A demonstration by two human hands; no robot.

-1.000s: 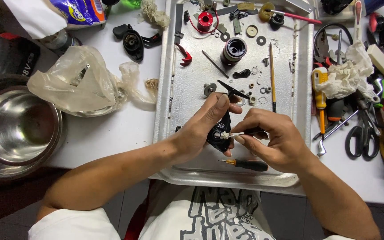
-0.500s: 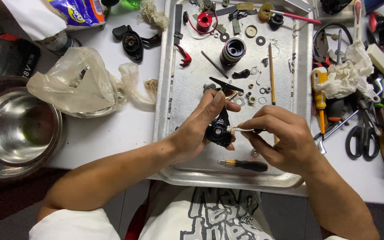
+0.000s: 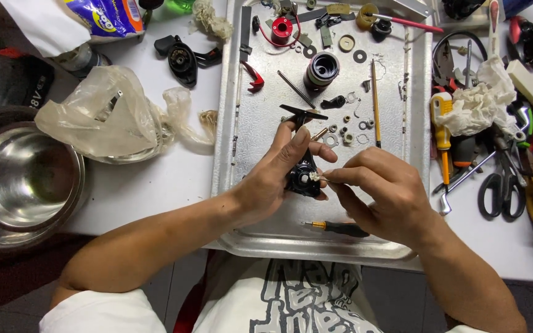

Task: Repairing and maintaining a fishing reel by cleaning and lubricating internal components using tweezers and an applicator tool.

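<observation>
Over one metal tray (image 3: 260,123), left hand (image 3: 276,176) grips one black reel body (image 3: 303,179); right hand (image 3: 380,191) pinches one swab (image 3: 317,177).

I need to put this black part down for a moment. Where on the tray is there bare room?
The metal tray is bare on its left strip, below the red clip, and along the near edge left of the small screwdriver. The middle, by the washers and spool, is crowded, as is the tool pile on the right.

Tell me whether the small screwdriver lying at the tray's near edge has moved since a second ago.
No. The small screwdriver lies at the same spot by the near rim of the metal tray, below both hands.
</observation>
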